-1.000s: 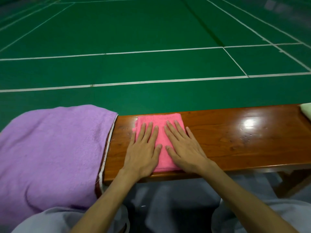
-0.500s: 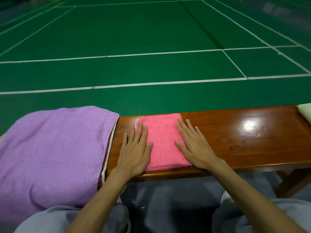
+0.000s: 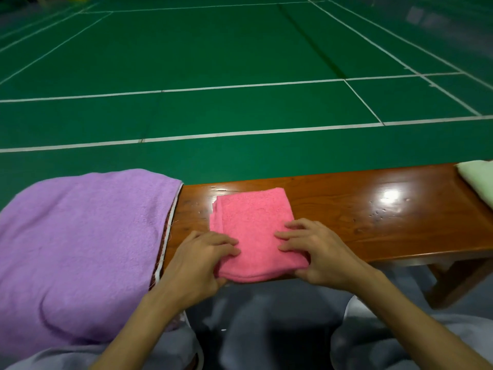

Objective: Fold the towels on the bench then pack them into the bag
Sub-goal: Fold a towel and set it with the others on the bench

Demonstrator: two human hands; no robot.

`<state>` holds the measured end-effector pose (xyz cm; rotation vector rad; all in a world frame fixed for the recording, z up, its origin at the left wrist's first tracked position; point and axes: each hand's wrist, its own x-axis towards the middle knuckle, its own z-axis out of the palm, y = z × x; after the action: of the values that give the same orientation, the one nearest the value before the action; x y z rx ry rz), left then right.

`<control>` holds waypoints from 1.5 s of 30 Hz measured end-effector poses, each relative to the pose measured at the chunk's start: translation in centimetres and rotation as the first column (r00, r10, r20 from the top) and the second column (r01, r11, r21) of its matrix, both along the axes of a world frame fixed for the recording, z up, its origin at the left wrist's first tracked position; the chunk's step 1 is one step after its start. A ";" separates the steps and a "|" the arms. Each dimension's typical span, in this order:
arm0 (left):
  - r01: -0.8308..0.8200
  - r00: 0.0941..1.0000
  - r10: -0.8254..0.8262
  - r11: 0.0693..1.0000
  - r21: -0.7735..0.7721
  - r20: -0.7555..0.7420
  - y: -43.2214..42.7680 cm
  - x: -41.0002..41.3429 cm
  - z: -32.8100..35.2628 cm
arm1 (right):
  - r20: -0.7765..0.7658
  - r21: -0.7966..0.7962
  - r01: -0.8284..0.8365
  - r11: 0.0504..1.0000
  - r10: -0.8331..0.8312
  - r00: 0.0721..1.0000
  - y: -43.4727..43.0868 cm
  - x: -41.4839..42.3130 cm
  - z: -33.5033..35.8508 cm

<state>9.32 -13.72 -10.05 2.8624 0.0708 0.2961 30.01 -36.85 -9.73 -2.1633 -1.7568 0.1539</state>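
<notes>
Nearest, past the grey-clad legs point(image 3: 269, 324), the left hand point(image 3: 202, 260) and right hand point(image 3: 320, 252) each hold a near corner of the pink towel point(image 3: 250, 222). Their fingers curl over the top and their thumbs are tucked at or under the near edge, so both are grasping the cloth rather than resting flat on it. The towel is already a folded block lying on the bench point(image 3: 373, 222), its near edge at the bench's front lip. All the rest of it stretches away from the grip toward the far side, centred between the hands, so neither is nearer to it. It looks a little longer near-to-far than left-to-right, so a further fold would likely carry the held edge away from the person, while lifting it would leave the far half hanging. Left of it lies a spread purple towel point(image 3: 80, 249), and at the far right end a pale green towel point(image 3: 477, 180). No bag can be made out. Beyond is the court floor point(image 3: 240, 62).
</notes>
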 end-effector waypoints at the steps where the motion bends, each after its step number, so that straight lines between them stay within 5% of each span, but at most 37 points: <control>1: -0.006 1.000 0.007 1.000 -0.019 0.012 0.1 0.1 0.5 | -0.040 0.002 0.019 1.000 -0.019 0.999 -0.1 0.2 0.8; 5: -0.044 0.999 0.032 0.915 -0.400 -0.038 0.5 0.7 2.5 | -0.251 -0.006 0.104 0.995 -0.102 0.963 -0.3 0.8 3.5; 10: -0.243 0.970 0.177 0.609 -0.755 -0.169 1.9 2.1 2.8 | -0.547 0.152 0.226 0.962 -0.109 0.830 1.9 1.9 3.7; 18: -0.564 0.781 0.516 0.341 -0.752 -0.351 1.8 5.7 1.3 | -0.776 0.073 0.654 0.753 -0.369 0.512 6.7 4.2 -0.6; 27: -0.617 0.683 0.697 0.388 -0.684 -0.220 1.3 6.6 0.3 | -0.610 0.119 0.786 0.606 -0.580 0.540 7.4 2.6 -0.6; 30: -0.657 0.620 0.781 0.460 -0.597 -0.080 1.0 6.1 1.0 | -0.417 0.136 0.804 0.579 -0.702 0.577 7.1 2.2 0.6; 34: -0.652 0.617 0.762 0.635 -0.414 0.197 -0.6 5.5 2.4 | -0.061 0.311 0.622 0.719 -0.638 0.768 6.5 0.3 2.7; 37: -0.451 0.814 0.463 0.885 -0.121 0.350 -2.9 5.9 2.4 | 0.133 0.258 0.343 0.903 -0.384 0.913 6.3 -1.5 1.7; 40: -0.239 0.966 0.224 0.965 0.112 0.129 -4.6 6.4 0.0 | 0.189 -0.001 0.215 0.977 -0.211 0.959 5.6 -2.4 -0.4; 45: -0.267 0.951 0.295 0.934 0.239 -0.090 -2.9 6.8 -2.6 | 0.167 -0.145 0.177 0.974 -0.152 0.974 5.1 -0.9 -1.5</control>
<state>16.11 -16.65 -12.63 3.0916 0.5071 0.1892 29.15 -31.77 -11.20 -2.4857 -1.6857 0.0889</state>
